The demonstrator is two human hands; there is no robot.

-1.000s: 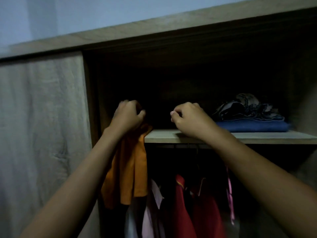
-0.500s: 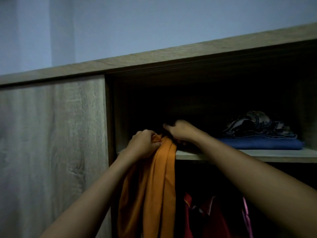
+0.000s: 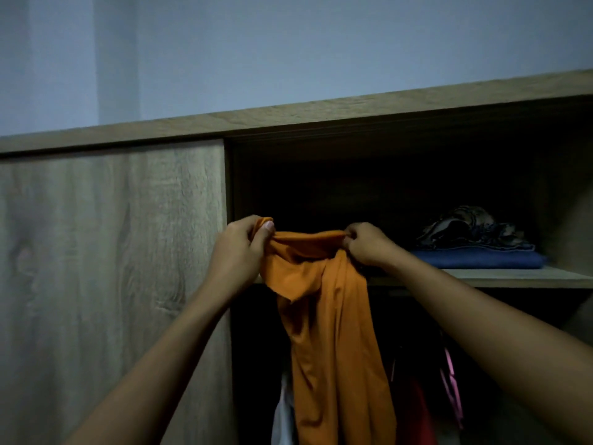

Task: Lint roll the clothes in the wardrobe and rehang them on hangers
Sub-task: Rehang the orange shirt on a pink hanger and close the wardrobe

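The person holds an orange garment [image 3: 324, 316] up in front of the open wardrobe, level with the front edge of the shelf [image 3: 519, 277]. It is stretched between the two hands at its top edge, and the rest hangs down in loose folds over the darker clothes below. Holding it high and spread like this probably serves to open it out and find its neck or shoulders, either for rolling or for a hanger. Neither a lint roller nor a hanger is in view. The left hand [image 3: 239, 255] grips one bunched corner, its fingers [image 3: 248, 224] curled tightly round the cloth with the thumb pressed on top. The right hand [image 3: 369, 247] pinches the other end, fingers [image 3: 353, 232] clenched on a fold. A folded blue cloth [image 3: 478, 261] lies on the shelf to the right, well apart from the hands.
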